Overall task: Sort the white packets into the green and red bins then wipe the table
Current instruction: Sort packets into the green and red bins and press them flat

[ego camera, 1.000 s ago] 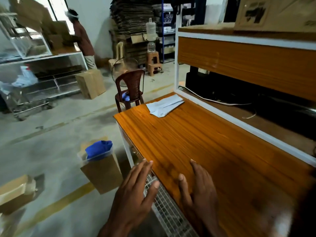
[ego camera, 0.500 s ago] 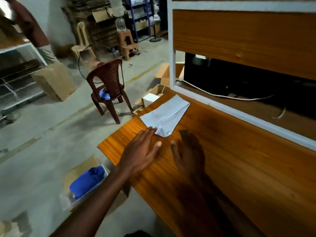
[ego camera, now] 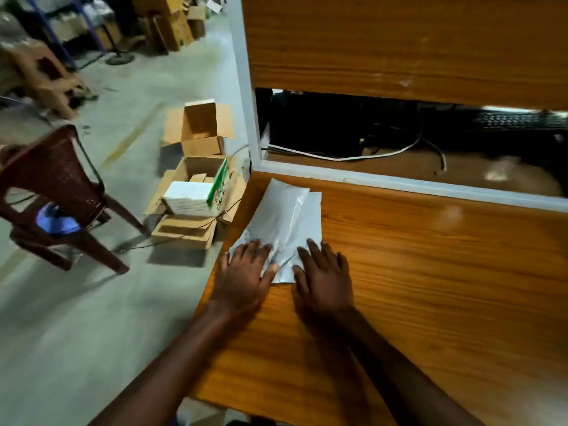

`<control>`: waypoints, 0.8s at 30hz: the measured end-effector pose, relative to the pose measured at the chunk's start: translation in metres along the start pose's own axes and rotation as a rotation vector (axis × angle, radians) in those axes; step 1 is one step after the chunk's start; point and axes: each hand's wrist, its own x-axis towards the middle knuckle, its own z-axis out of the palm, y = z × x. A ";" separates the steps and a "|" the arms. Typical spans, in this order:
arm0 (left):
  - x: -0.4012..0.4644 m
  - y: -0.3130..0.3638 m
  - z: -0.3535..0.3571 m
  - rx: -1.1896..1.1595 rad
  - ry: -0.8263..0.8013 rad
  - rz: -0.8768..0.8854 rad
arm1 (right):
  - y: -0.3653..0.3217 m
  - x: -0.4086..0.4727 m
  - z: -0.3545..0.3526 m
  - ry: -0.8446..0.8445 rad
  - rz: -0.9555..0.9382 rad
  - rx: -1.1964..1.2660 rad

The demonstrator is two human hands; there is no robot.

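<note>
A small pile of white packets lies at the far left corner of the orange wooden table, right by the white frame. My left hand lies flat on the near left end of the pile, fingers straight. My right hand rests beside it with its fingertips on the near right edge of the packets. Neither hand grips anything. No green or red bin is in view.
A white-framed wooden shelf unit rises behind the table, with cables in its dark opening. On the floor to the left stand open cardboard boxes and a brown plastic chair.
I have come closer to the table's far left corner. Both hands have reached forward and now lie on the white packets, which they were short of before.
</note>
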 end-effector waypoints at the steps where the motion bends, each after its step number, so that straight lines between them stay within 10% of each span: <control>1: -0.001 -0.003 0.000 0.004 0.006 0.005 | -0.003 -0.002 0.002 -0.013 0.033 -0.010; 12: 0.016 -0.021 -0.031 -0.042 0.031 0.041 | -0.027 0.007 -0.031 0.149 0.257 0.040; 24: 0.093 -0.025 0.003 0.001 -0.045 0.064 | -0.027 0.077 0.010 -0.052 0.402 -0.017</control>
